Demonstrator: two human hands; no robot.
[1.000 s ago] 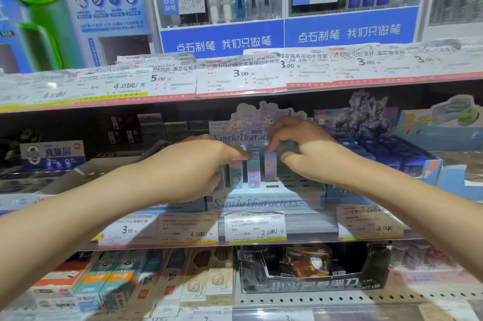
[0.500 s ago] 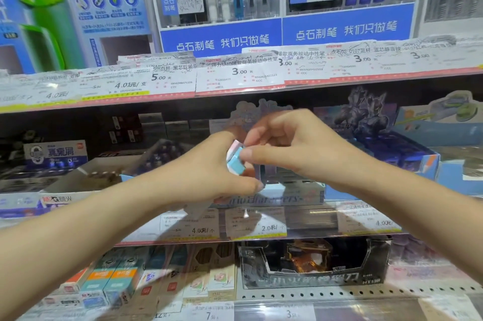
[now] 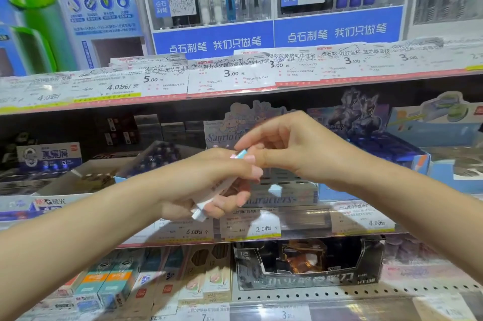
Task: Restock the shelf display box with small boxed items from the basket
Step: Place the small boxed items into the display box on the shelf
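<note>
Small boxes point(image 3: 209, 200) mostly hidden inside gripping left hand point(image 3: 209, 185).

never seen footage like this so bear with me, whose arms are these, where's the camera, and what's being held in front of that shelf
No machine here: these are a person's two bare arms, filmed by a wide-angle camera worn on their head, looking forward and down. They stand at a stationery shop shelf with price tags along its edges. The left hand grips a few small boxed items; their pale ends stick out above and below the fist. The right hand pinches the top of one, apparently drawing it out. Behind the hands sits the Sanrio Characters display box they are filling. Beside it stand other display boxes, with pen racks on the shelf above. No basket is in view.
</note>
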